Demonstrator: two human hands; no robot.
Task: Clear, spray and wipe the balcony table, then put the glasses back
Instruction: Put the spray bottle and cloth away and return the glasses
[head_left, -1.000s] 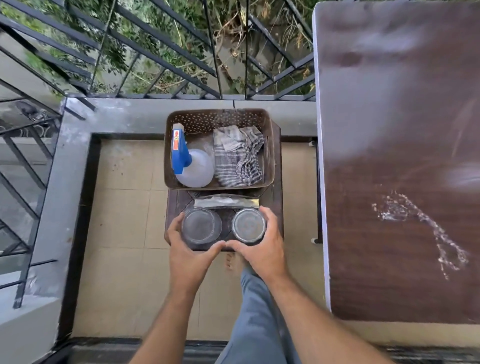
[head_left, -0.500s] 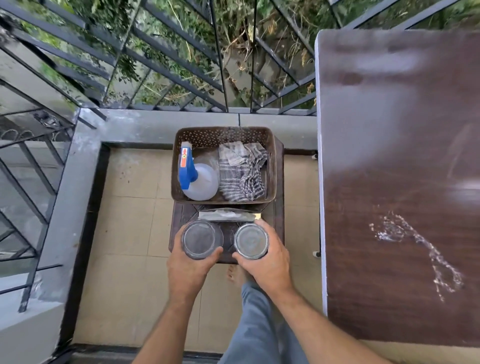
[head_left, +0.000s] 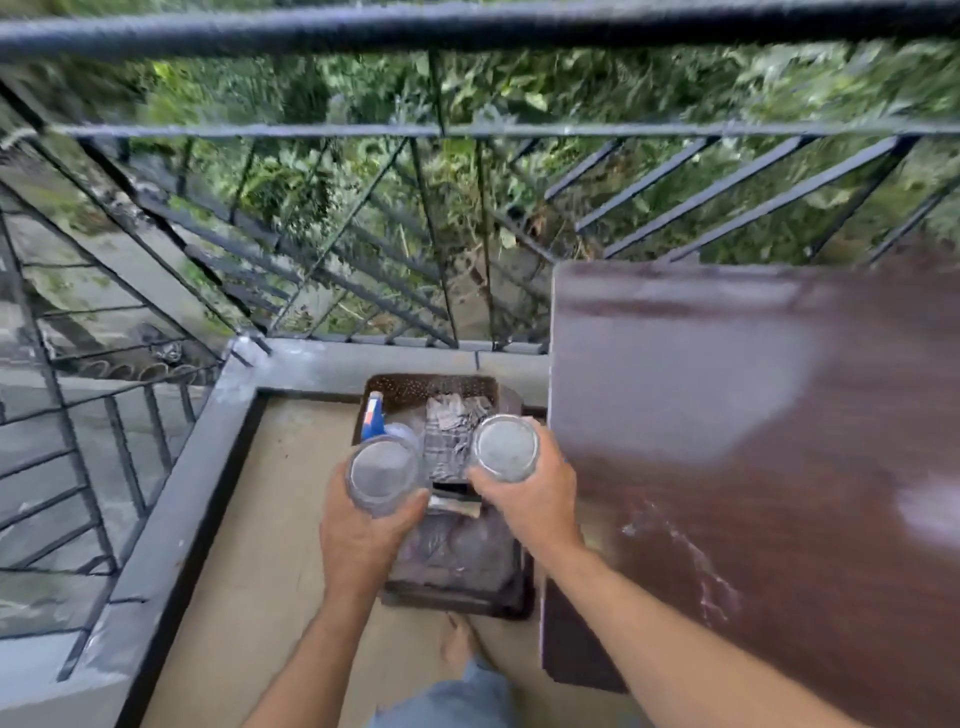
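Holding: my left hand (head_left: 363, 525) wraps one glass (head_left: 383, 474)
Right hand (head_left: 530, 491): grips second glass (head_left: 506, 448)
Right: brown surface (head_left: 753, 415)

Bare forearms, 2 ringless hands, light blue jeans leg (head_left: 457, 696), 1 bare foot (head_left: 460, 644)

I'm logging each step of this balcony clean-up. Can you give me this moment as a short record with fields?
left hand: left hand holds left glass
right hand: right hand holds right glass
glasses: upright, lifted above the stool
basket: basket holds spray bottle and striped cloth
table: table at right, white streaks on its near part
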